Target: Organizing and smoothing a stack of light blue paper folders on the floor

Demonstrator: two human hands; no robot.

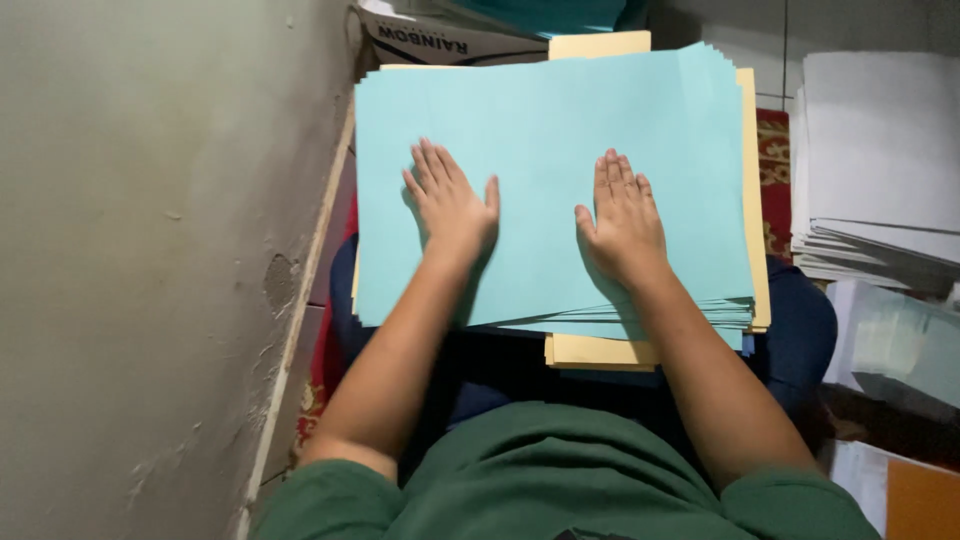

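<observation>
— What fills the middle of the frame?
— A fanned stack of pale blue paper sheets (560,120) on cream-yellow sheets (600,352) (across the lap).
— And the hands?
— Left hand (450,205) and right hand (625,222) lie flat, fingers spread, pressing the top sheet.
— Packages?
— A grey cardboard box (440,42) at top; white paper piles (880,150) at right.

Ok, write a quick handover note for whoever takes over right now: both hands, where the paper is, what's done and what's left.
Left hand: flat, palm down on the light blue paper stack, holding nothing.
Right hand: the same, flat beside it.
The blue sheets lie on yellow sheets on the lap, near edges slightly fanned.
White paper stack lies to the right, untouched.
Done: blue sheets piled up.
Left: near edges likely need squaring.
</observation>
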